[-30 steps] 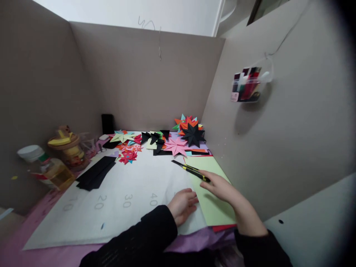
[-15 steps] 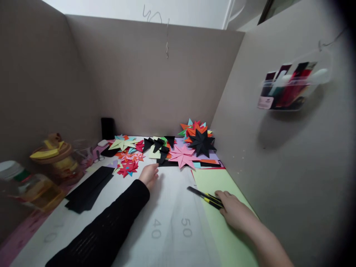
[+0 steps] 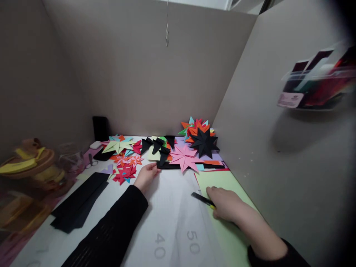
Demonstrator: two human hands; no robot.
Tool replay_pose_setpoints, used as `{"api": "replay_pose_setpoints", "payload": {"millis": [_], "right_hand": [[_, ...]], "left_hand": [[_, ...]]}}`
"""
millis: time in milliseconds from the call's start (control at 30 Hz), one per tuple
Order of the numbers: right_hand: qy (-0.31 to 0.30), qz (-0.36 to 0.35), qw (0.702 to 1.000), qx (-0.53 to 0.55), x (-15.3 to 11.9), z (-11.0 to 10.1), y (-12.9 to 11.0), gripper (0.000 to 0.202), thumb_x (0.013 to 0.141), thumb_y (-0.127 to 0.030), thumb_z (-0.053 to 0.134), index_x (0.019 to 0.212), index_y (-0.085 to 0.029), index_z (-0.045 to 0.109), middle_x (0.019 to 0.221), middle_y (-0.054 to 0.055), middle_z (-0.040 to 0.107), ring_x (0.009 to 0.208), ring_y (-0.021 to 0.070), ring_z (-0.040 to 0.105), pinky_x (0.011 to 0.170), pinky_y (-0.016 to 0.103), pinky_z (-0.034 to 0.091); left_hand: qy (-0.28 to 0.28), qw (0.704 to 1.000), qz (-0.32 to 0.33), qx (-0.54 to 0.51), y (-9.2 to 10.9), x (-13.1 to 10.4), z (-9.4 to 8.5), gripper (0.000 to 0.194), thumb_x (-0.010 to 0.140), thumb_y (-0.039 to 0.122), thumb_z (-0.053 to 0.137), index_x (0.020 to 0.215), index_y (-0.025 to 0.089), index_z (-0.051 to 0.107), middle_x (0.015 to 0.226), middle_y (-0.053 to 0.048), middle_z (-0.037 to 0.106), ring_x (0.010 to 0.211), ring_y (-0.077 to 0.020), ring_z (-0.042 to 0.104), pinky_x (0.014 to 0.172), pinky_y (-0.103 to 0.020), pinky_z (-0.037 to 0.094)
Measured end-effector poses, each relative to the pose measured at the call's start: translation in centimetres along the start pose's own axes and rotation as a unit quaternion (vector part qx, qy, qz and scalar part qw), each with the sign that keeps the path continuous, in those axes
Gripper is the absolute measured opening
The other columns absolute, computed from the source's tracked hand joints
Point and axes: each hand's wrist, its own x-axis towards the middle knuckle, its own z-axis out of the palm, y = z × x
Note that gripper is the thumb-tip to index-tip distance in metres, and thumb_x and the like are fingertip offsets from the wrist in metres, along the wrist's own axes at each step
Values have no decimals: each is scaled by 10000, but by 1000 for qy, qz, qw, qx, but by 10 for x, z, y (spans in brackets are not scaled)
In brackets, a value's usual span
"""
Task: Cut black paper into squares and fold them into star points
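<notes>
My left hand point(image 3: 146, 175), in a black sleeve, has its fingertips closed at the left end of a long black paper strip point(image 3: 180, 166). Several folded black paper pieces point(image 3: 164, 155) and a pink paper star point(image 3: 184, 158) lie over or just behind that strip. My right hand point(image 3: 225, 202) is wrapped over the black and yellow handle of a utility knife point(image 3: 204, 199). Its dark front end points left, while most of the handle is hidden under the hand. Beneath the knife and hand is a pale green paper sheet point(image 3: 222, 180).
Black paper strips point(image 3: 80, 200) lie at left. Coloured paper stars point(image 3: 125, 173) and a black star point(image 3: 204, 142) sit at the back. A basket point(image 3: 41, 167) and a blurred amber container point(image 3: 22, 215) stand far left. A plastic pouch point(image 3: 314, 83) hangs on the right panel.
My right hand has moved slightly up and left and closed over the knife, covering more of its handle. My left fingers have met the black strip's end. The view has tilted down.
</notes>
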Motion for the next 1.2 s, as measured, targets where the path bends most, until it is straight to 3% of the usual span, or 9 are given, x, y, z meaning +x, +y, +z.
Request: {"api": "replay_pose_setpoints", "payload": {"millis": [167, 367, 467, 600, 700, 833, 1000, 1200], "right_hand": [[15, 33, 998, 48, 4, 28, 34, 289, 663, -85, 549, 940, -169, 534, 956, 113, 633, 840, 260, 621, 598, 288, 339], [7, 109, 990, 90, 6, 26, 69, 300, 679, -151, 579, 974, -163, 526, 994, 128, 633, 855, 262, 622, 573, 279, 355], [11, 116, 988, 98, 5, 17, 65, 351, 675, -222, 621, 1016, -177, 551, 1022, 116, 638, 891, 269, 621, 598, 286, 381], [87, 41, 993, 76, 11, -4, 44, 344, 747, -268, 590, 1078, -172, 587, 1088, 128, 633, 983, 266, 603, 713, 298, 417], [134, 13, 990, 45, 29, -21, 28, 276, 826, -226, 500, 1072, -177, 617, 1096, 123, 633, 1020, 250, 588, 765, 293, 411], [154, 38, 987, 28, 63, -33, 18, 279, 855, -143, 414, 1003, -157, 651, 1090, 145, 627, 1025, 263, 580, 769, 317, 411], [118, 58, 991, 21, 94, -25, 19, 289, 754, -40, 477, 926, -123, 694, 1002, 182, 651, 964, 280, 603, 756, 333, 432], [132, 19, 989, 57, 113, -6, 27, 493, 770, -41, 455, 1229, -168, 582, 1242, 182, 553, 1102, 287, 537, 860, 348, 414]], "left_hand": [[0, 995, 56, 81, -5, 12, -6, 311, 637, 50, 690, 926, 134, 615, 621, 2, 628, 608, -147, 632, 578, -228, 471], [20, 987, 91, 134, -10, 19, -6, 239, 664, 109, 681, 874, 164, 580, 615, -3, 624, 575, -149, 626, 502, -215, 424], [25, 983, 101, 152, -12, 19, -5, 230, 680, 130, 662, 889, 169, 574, 612, -3, 620, 575, -157, 633, 478, -210, 409], [33, 979, 110, 168, -14, 20, -3, 227, 698, 168, 636, 915, 169, 571, 622, -6, 624, 602, -166, 649, 473, -206, 406], [33, 975, 119, 185, -15, 20, -5, 238, 697, 165, 612, 931, 168, 567, 607, -2, 620, 601, -165, 647, 473, -204, 406], [28, 968, 134, 211, -18, 21, -8, 233, 701, 149, 575, 933, 165, 578, 583, 6, 610, 585, -157, 635, 482, -206, 413], [31, 959, 145, 241, -21, 24, -9, 201, 690, 118, 546, 881, 163, 587, 585, 21, 608, 561, -145, 634, 516, -213, 440], [34, 945, 160, 283, -27, 29, -12, 156, 693, 118, 537, 820, 166, 614, 596, 9, 635, 556, -142, 635, 580, -234, 470]]}}
